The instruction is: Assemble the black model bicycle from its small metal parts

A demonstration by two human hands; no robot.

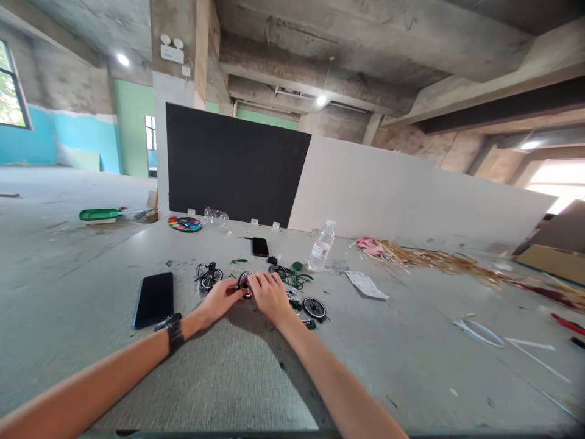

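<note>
Both my hands meet over small black and green model bicycle parts on a grey table (pixel 411 360). My left hand (pixel 220 300), a black watch on its wrist, pinches a small black wheel (pixel 245 284) with closed fingers. My right hand (pixel 270 295) curls its fingers onto the same wheel from the right. A partly built black piece with a wheel (pixel 208 277) lies just left of the hands. Another loose wheel (pixel 314 307) lies to the right, with a green frame piece (pixel 298 280) behind it.
A dark phone (pixel 154 299) lies left of my left wrist; a smaller phone (pixel 260 246) lies further back. A plastic water bottle (pixel 321 246), a paper sheet (pixel 365 285), a colourful paint palette (pixel 185 224), straw-like scraps (pixel 439 259) and black and white boards (pixel 237 164) are around.
</note>
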